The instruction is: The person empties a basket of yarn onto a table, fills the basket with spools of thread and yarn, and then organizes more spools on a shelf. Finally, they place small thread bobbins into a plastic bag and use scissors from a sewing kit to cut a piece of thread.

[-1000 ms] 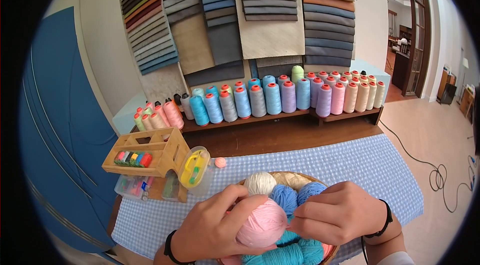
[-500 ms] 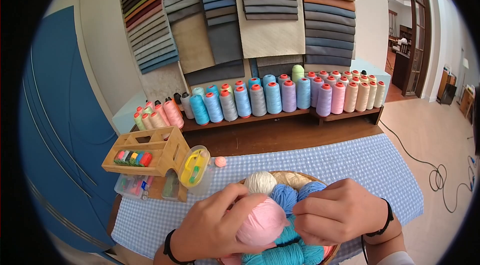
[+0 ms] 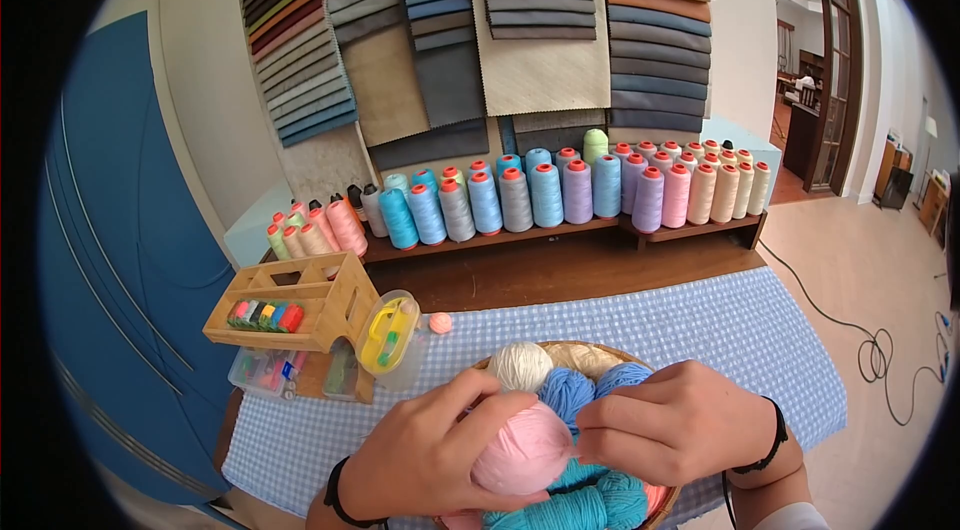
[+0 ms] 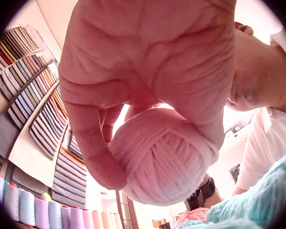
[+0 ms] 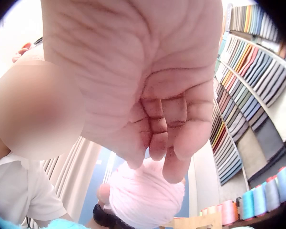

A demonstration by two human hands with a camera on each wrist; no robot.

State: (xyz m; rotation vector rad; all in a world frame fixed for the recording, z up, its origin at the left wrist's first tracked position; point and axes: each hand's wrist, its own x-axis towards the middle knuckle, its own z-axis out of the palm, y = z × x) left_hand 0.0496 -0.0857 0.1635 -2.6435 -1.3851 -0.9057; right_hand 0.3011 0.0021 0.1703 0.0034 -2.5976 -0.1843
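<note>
The left hand (image 3: 430,445) grips a pink yarn ball (image 3: 522,450) above a wicker basket (image 3: 575,346), its fingers and thumb curled round the sides. In the left wrist view the ball (image 4: 162,162) sits below the palm. Close against the ball's right side, the right hand (image 3: 680,425) has curled fingers with their tips together; a small peak of pink yarn stands out toward them. The right wrist view shows these fingertips just above the ball (image 5: 145,195); the pinched strand itself is mostly hidden.
White (image 3: 520,368), blue (image 3: 567,396) and teal (image 3: 570,510) yarn fills the basket on a checked cloth (image 3: 750,350). To the left stand a wooden organizer (image 3: 330,315) and a clear box with yellow contents (image 3: 390,335), near a small peach ball (image 3: 440,323). Thread cones (image 3: 515,202) line the back.
The right hand moved slightly away from the ball, then back toward it. The left hand has kept its grip on the ball in nearly the same place.
</note>
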